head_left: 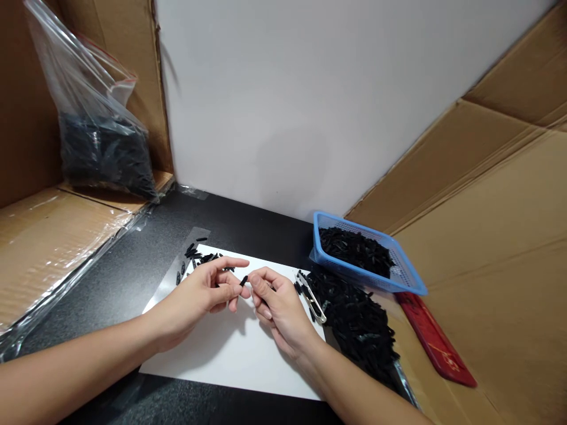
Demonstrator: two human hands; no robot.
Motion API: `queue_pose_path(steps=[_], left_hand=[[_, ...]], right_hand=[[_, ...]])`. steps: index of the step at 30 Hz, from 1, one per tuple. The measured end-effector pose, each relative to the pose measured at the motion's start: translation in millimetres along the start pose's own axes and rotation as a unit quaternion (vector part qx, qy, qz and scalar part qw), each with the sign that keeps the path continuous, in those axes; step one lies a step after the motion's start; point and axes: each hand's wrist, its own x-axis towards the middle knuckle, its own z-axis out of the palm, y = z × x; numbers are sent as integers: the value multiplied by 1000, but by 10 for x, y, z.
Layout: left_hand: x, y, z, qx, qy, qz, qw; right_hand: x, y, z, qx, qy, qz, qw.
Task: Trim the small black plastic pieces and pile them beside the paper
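Observation:
Above a white sheet (266,360), my left hand (208,289) pinches a small, narrow black piece (244,281) between thumb and finger, its index finger stretched out above. My right hand (279,304) is closed right beside it, fingertips almost at the piece. Whether anything is inside the right fingers is hidden. Several like black pieces (192,252) lie loose at the sheet's upper left corner. A pair of pale-handled thread snips (312,297) rests on the sheet's right edge, beside a large heap of black pieces (361,324).
A blue mesh basket (372,227) of black pieces stands behind the heap. To its right lies a red, flat object (438,342). At the far left, a clear zip bag (104,147) of black contents leans on cardboard (142,71). A white wall (287,106) closes off the back.

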Motion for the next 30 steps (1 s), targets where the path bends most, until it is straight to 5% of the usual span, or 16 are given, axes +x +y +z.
queue_pose_path(steps=[13, 20, 25, 30], left_hand=[[16, -9, -75, -2, -17, 36, 999], [45, 78, -73, -8, 23, -3, 1000], [10, 73, -49, -17, -1, -11, 1000], [-19, 67, -15, 121, -23, 51, 991]], right_hand=[[22, -33, -88, 40, 6, 25, 999], [5, -52, -78, 61, -7, 31, 998], [0, -58, -73, 58, -8, 29, 998], [-3, -38, -67, 38, -1, 8, 999]])
